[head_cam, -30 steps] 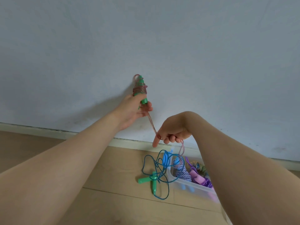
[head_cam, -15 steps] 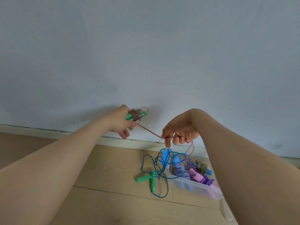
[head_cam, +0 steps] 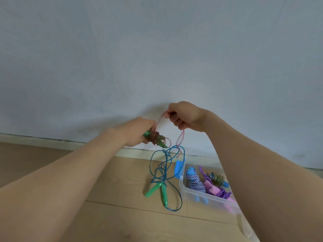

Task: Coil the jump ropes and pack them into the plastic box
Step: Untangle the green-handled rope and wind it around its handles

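My left hand [head_cam: 138, 132] grips green handles [head_cam: 157, 138] with a pink jump rope wound round them, pointing down to the right. My right hand [head_cam: 183, 116] pinches the free pink rope [head_cam: 180, 139], which loops down from my fist. A blue jump rope [head_cam: 162, 170] with green handles lies loose on the floor. Right of it stands the clear plastic box [head_cam: 185, 187], holding a blue-white coiled rope [head_cam: 194, 180], a purple rope with pink handles [head_cam: 218, 190] and a yellowish coiled rope [head_cam: 216, 178]. My right forearm hides the box's right part.
A light blue handle [head_cam: 179, 167] leans at the box's left rim. Wooden floor [head_cam: 113, 215] runs to a skirting board [head_cam: 52, 139] under a plain grey-blue wall. The box sits close to the wall.
My left hand has dropped and tipped the wound handles from upright to pointing down-right. My right hand rose and swung left over them, carrying the pink rope. The view tilted down.
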